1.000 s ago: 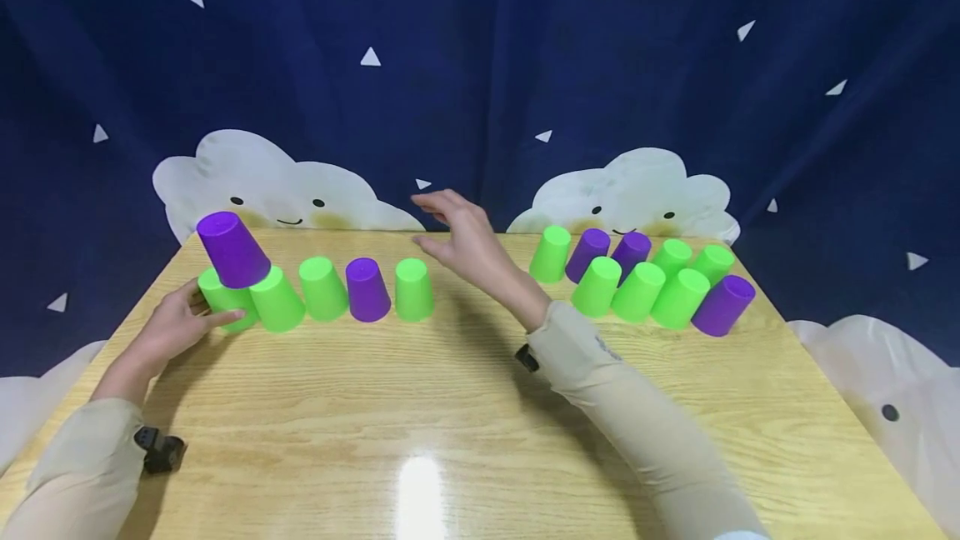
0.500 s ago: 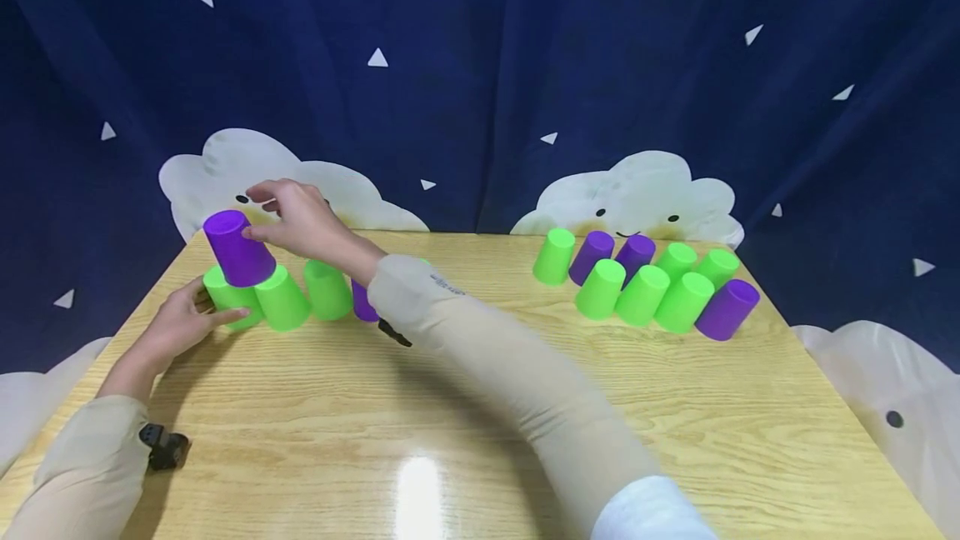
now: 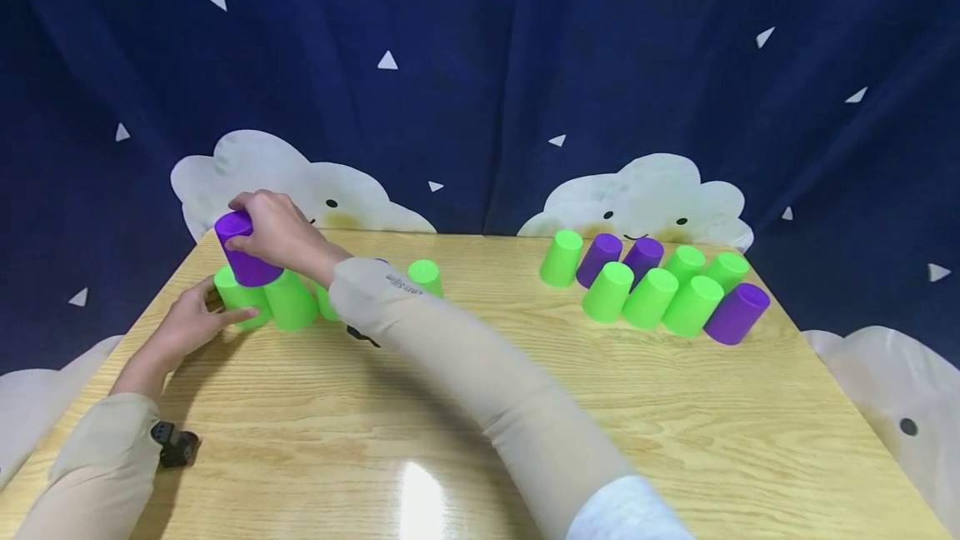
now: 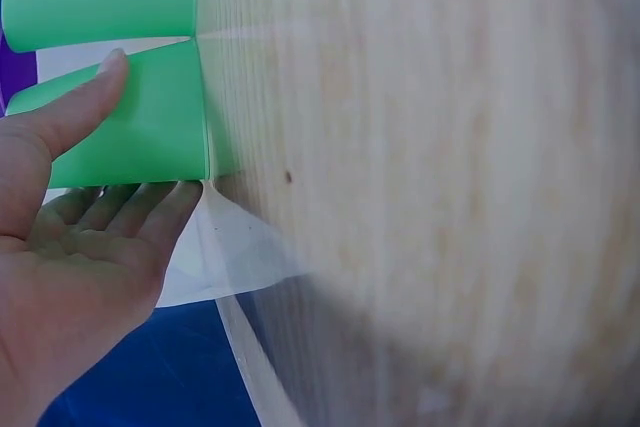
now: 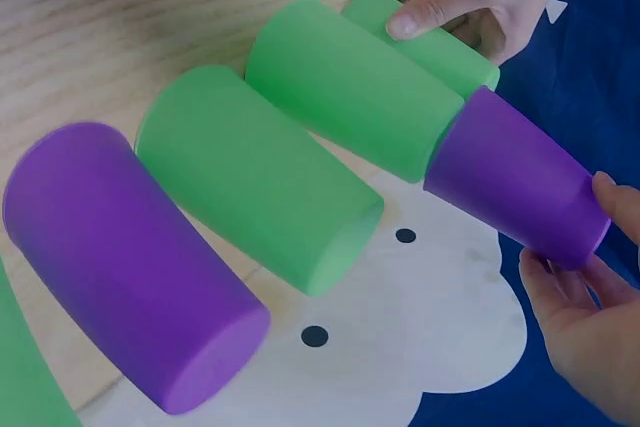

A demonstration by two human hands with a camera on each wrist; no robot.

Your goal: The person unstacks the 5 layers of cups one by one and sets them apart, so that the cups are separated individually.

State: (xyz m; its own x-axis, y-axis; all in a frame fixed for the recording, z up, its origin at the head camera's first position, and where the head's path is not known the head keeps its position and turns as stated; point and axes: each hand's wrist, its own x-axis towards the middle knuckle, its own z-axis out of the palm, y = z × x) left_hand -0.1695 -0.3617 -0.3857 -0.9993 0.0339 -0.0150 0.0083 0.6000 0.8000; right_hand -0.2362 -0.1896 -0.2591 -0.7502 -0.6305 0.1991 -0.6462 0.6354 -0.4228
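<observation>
On the left of the table, an upside-down purple cup (image 3: pixel 253 267) straddles two upside-down green cups. My right hand (image 3: pixel 276 227) grips this purple cup near its upper end, thumb on one side and fingers on the other, as the right wrist view shows. Lower down, my left hand (image 3: pixel 191 322) holds the leftmost green cup (image 3: pixel 238 297) from its outer side; in the left wrist view the thumb lies along the cup (image 4: pixel 150 117) and the fingers sit under its far side. The second green cup (image 3: pixel 291 307) stands right beside it, under the purple one.
To the right along the row stand another green cup (image 5: pixel 255 177), a purple cup (image 5: pixel 130 257) and an end green cup (image 3: pixel 425 276), partly hidden by my right arm in the head view. Several green and purple cups (image 3: pixel 650 298) cluster at the table's right. A dark blue curtain (image 3: pixel 480 90) hangs behind.
My right hand has swept left from above the table's middle to the raised purple cup and taken hold of it. My left hand has kept its hold on the green cup.
</observation>
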